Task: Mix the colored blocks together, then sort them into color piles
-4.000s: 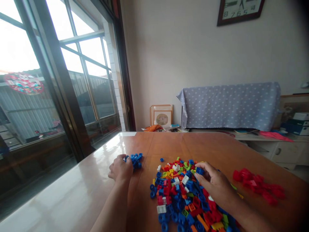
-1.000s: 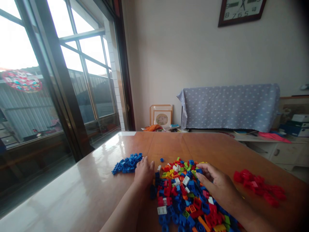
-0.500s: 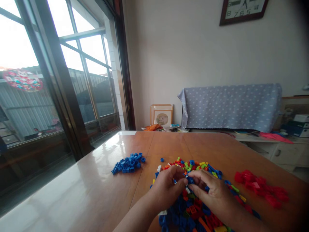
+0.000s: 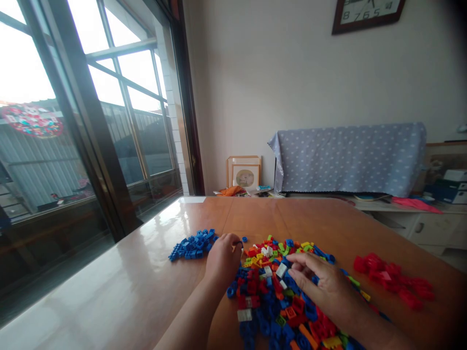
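My left hand [image 4: 224,260] is closed at the left edge of the mixed pile, its fingertips pinching a small dark blue building block [image 4: 240,242]. Over the right part of the pile hovers my right hand [image 4: 319,282], thumb and fingers apart, with nothing visible between them. The mixed pile [image 4: 268,287] holds red, blue, yellow, green, orange and white plastic building blocks. To the left of my left hand lies a heap of blue blocks [image 4: 195,245]. A single blue piece [image 4: 244,239] rests just beyond my left fingertips.
A heap of translucent red pieces [image 4: 392,279] sits at the table's right side. The glossy wooden table [image 4: 120,291] reaches toward a wall with a cabinet [image 4: 432,231] and a cloth-covered object [image 4: 346,160]. Glass doors [image 4: 127,112] stand at the left.
My hands, together over the pile before, have parted. The left has moved left with a blue block. My right hand has stayed over the pile, its fingers apart.
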The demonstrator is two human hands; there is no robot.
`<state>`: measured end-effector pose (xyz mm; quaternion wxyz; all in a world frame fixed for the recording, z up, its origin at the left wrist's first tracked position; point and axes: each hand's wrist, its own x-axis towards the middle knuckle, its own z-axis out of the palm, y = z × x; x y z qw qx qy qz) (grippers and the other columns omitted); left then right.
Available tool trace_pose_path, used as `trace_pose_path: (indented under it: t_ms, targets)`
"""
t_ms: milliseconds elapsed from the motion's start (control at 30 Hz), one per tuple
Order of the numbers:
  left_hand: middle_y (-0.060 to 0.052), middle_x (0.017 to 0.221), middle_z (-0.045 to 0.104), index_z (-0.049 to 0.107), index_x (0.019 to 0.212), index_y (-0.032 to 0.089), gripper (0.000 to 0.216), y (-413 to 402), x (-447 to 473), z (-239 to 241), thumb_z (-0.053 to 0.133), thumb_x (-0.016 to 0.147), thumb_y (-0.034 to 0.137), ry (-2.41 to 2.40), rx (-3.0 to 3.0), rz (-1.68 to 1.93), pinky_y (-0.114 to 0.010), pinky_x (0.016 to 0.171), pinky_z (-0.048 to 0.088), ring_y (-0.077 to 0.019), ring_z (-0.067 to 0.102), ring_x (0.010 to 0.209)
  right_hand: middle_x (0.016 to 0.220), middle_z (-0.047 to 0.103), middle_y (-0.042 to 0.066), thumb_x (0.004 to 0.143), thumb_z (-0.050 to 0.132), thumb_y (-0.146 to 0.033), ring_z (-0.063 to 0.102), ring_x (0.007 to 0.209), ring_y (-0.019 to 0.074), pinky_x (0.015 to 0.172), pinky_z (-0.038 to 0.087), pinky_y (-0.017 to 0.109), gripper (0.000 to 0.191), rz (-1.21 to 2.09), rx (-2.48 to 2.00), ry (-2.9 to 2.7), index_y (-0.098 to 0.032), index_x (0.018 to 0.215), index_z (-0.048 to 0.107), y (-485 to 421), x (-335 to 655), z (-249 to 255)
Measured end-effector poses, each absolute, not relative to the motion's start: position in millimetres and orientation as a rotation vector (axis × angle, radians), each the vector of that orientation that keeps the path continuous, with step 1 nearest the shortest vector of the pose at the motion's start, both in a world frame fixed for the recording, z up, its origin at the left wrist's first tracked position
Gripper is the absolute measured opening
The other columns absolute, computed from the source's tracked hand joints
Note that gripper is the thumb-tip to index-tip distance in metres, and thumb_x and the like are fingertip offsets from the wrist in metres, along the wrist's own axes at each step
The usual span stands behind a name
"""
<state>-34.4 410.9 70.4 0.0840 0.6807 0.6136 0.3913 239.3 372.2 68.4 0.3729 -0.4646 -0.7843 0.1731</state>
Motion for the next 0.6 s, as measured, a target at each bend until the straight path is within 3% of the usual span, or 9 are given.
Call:
trace_pose_path:
  t_ms: [267,467,600]
  targets:
    - [-0.008,0.093,0.067,0.072,0.086,0.019,0.022,441,-81,47,0.051,0.093,0.021,2.184,1.928,1.029,-0.027,0.076,0.042,-0.0197,0.064,0.086,0.097,0.071,0.002,0.098,0.051,-0.045,0.067,0.086,0.0176,0.080,0.054,0.030,0.028,0.445,-1.212,-2.042,-0.027,0.107,0.070,372,240,73]
    - [-0.012,0.114,0.069,0.067,0.114,0.017,0.032,448,-88,37,0.048,0.090,0.011,2.196,1.795,1.096,-0.029,0.088,0.044,-0.0229,0.064,0.106,0.095,0.071,0.001,0.097,0.052,-0.043,0.067,0.084,0.0177,0.078,0.053,0.030,0.025,0.417,-1.190,-2.011,-0.027,0.104,0.070,378,247,70]
    - [-0.012,0.102,0.072,0.069,0.104,0.016,0.026,447,-80,39,0.045,0.092,0.015,2.111,1.760,1.163,-0.032,0.088,0.047,-0.0241,0.066,0.101,0.095,0.071,0.001,0.097,0.051,-0.045,0.067,0.085,0.0180,0.078,0.052,0.030,0.026,0.419,-1.196,-1.994,-0.027,0.104,0.069,381,250,69]
